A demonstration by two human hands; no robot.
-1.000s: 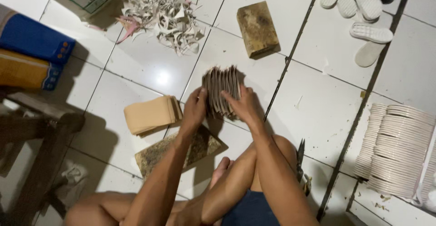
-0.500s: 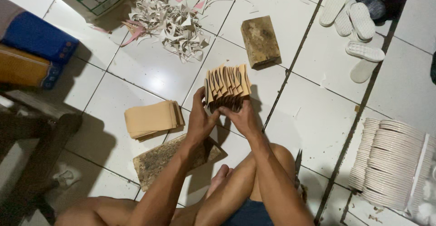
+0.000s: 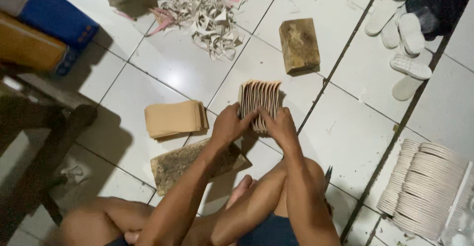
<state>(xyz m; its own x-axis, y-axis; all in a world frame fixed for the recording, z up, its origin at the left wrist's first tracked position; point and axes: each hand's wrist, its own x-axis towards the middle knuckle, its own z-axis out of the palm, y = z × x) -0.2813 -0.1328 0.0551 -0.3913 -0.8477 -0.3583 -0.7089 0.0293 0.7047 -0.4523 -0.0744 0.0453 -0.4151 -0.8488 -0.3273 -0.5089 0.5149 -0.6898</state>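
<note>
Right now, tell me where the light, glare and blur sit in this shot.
Head view: a soft glare patch lies on the white floor tile above the tan sheet stack; dark shadow covers the wooden stool at the left; the top right corner by the white sandals is dim; both hands, left hand and right hand, and the fanned sheet bundle look fairly sharp.

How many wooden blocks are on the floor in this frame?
2. One wooden block lies beyond the fanned stack of tan pieces held by the left hand and right hand. The other, a flat wooden slab, lies under the left forearm.
</note>
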